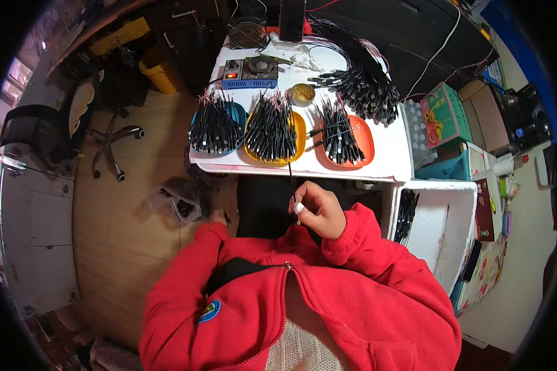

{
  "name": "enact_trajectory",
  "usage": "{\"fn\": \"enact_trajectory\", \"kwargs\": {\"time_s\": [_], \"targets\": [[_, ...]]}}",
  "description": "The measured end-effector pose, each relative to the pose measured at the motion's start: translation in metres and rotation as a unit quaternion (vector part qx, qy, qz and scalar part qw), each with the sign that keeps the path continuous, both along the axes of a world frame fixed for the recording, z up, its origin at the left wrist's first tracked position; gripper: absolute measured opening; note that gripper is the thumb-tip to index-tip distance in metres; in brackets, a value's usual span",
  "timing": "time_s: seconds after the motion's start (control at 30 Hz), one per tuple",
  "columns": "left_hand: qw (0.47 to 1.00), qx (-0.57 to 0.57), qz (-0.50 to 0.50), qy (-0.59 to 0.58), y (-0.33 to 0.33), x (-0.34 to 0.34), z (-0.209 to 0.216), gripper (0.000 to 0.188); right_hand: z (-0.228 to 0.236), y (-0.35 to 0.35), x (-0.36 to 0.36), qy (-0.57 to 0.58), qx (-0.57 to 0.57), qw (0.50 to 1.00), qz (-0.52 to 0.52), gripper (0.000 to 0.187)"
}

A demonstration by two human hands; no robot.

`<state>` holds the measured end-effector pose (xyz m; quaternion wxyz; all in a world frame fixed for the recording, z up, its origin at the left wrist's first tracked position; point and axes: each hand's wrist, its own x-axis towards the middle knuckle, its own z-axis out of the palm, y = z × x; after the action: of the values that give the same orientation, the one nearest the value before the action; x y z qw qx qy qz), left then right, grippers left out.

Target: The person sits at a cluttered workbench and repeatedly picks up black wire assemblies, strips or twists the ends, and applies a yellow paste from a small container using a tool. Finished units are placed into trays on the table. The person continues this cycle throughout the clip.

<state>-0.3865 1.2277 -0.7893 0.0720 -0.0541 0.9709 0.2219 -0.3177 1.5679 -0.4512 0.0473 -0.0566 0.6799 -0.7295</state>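
Observation:
My right hand (pixel 320 210) is closed in a pinch on a thin black cable (pixel 292 177), in front of the table's near edge. The cable runs upright from the fingers toward the yellow tray (pixel 301 133). White wrapping shows on one finger. My left hand (pixel 218 216) hangs low beside my lap, nearest a clear plastic bag (pixel 189 203) with dark contents; its fingers are too small and shaded to make out. Short black cables (pixel 270 130) with pinkish wire ends fill the yellow tray. Similar bundles lie in a blue tray (pixel 239 117) and an orange tray (pixel 363 139).
On the white table (pixel 204 166) stand a blue soldering unit (pixel 250 73) with a lit red switch, a small round tin (pixel 302 93) and a large heap of black cables (pixel 368 93). A white foam box (pixel 436 222) holds cables at right. An office chair (pixel 108 139) stands left.

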Motion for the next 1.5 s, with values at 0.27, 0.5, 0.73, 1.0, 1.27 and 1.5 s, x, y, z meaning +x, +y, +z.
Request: {"fn": "enact_trajectory", "kwargs": {"time_s": [0.27, 0.5, 0.73, 1.0, 1.27, 1.5], "targets": [[0.783, 0.614, -0.07, 0.067, 0.051, -0.008, 0.338, 0.018, 0.026, -0.003, 0.026, 0.043, -0.033, 0.998, -0.034, 0.007], [0.757, 0.636, -0.151, -0.015, 0.183, 0.016, 0.413, 0.017, 0.037, 0.007, 0.035, 0.065, 0.061, 0.995, -0.051, 0.008], [0.694, 0.712, -0.092, -0.047, 0.238, 0.023, 0.383, 0.018, 0.036, 0.019, 0.025, 0.087, 0.118, 0.976, -0.161, 0.012], [0.656, 0.746, -0.089, -0.075, 0.244, 0.011, 0.366, 0.016, 0.024, 0.033, 0.008, 0.101, 0.184, 0.97, -0.119, 0.014], [0.673, 0.714, -0.134, -0.136, 0.239, 0.013, 0.365, 0.016, 0.033, 0.066, -0.02, -0.024, -0.115, 0.985, -0.125, 0.014], [0.702, 0.688, -0.145, -0.116, 0.24, 0.018, 0.368, 0.015, 0.039, 0.05, -0.02, 0.048, -0.127, 0.984, -0.117, 0.008]]}}
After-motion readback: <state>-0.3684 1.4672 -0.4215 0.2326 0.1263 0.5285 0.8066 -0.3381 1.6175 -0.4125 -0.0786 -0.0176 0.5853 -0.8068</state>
